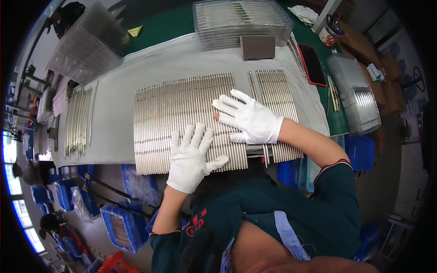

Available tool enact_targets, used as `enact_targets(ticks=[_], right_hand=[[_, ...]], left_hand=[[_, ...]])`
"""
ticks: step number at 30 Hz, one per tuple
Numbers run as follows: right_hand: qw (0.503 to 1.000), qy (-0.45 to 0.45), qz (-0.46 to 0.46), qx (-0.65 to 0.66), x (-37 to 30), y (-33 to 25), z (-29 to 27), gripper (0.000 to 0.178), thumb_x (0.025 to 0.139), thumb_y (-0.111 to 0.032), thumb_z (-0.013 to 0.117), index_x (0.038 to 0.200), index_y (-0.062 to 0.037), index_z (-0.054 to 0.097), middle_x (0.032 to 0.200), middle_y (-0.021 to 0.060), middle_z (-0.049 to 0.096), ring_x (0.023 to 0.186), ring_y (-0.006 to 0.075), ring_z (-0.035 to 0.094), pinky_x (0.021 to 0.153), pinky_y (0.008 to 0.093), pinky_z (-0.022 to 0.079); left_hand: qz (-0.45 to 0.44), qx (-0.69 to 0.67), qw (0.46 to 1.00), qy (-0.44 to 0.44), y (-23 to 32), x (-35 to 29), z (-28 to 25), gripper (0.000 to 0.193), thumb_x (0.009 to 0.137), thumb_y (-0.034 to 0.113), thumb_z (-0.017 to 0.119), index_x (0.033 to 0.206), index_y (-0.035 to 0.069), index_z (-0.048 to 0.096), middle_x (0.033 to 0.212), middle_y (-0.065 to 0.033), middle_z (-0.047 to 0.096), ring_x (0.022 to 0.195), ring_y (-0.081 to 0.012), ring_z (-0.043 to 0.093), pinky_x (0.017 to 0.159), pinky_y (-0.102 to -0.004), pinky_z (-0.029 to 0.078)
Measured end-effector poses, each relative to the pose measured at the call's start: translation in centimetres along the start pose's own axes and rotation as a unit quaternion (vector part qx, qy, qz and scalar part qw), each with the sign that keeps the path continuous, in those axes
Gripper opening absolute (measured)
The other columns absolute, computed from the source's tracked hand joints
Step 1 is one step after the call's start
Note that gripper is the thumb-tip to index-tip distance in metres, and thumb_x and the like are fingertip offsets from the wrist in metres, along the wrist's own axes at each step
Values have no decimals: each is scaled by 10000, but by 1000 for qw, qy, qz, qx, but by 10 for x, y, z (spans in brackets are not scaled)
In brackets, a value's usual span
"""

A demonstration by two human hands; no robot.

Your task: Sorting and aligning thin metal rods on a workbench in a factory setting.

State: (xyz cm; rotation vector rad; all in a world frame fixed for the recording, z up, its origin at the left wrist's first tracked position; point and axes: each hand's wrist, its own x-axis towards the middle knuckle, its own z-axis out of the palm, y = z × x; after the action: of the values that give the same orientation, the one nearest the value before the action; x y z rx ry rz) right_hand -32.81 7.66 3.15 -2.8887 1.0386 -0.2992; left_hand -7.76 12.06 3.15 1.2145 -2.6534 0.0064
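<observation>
A wide row of thin silvery metal rods [154, 123] lies side by side on a white cloth [114, 100]. My left hand [189, 159], in a white glove, rests flat on the near part of this row with its fingers spread. My right hand [252, 119], gloved too, lies open across the row's right edge, one bare fingertip poking out of the glove. Right of the gap is a narrower group of rods [277, 91], partly under my right wrist. A couple of loose rods [253, 84] lie in that gap, their middles hidden by the right hand.
Stacked clear plastic trays stand at the back left [86, 50] and back centre [241, 22]. A grey block [258, 47] sits before the latter. A red-edged phone [312, 63] lies at right, near another tray stack [355, 91]. More rods [78, 118] lie at far left.
</observation>
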Motion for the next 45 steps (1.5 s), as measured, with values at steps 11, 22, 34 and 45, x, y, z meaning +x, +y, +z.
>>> enact_targets(ticks=[11,22,34,45], right_hand=[[994,-51,91,19,-48,2,-25,711,917,-521,585,1426,-29,514,1546,220,424,1449,363,393,1224,510,217],[997,-49,-39,55,37,-11,10,749,860,-508,629,1432,-35,521,1553,216,413,1470,347,361,1239,522,200],[997,0,79,-13,-34,18,-18,658,998,-515,465,1398,4,527,1529,255,433,1443,396,387,1217,521,238],[993,15,117,-10,-43,25,-7,620,897,-407,618,1380,-22,563,1528,195,462,1444,352,398,1229,505,224]], left_hand=[[-41,1,999,-9,-14,-20,-9,848,824,686,604,1320,-1,593,1331,-169,561,1244,-348,496,1049,-574,344],[-101,-16,995,9,-19,-28,-4,880,827,682,615,1319,-47,594,1387,-214,561,1300,-363,486,1111,-569,297],[-44,-91,995,-1,3,-13,-3,907,780,723,625,1332,5,579,1353,-157,539,1311,-333,457,1140,-545,283],[-120,0,992,22,-44,-15,-21,821,831,637,633,1355,10,551,1337,-208,515,1254,-382,465,1081,-560,324]])
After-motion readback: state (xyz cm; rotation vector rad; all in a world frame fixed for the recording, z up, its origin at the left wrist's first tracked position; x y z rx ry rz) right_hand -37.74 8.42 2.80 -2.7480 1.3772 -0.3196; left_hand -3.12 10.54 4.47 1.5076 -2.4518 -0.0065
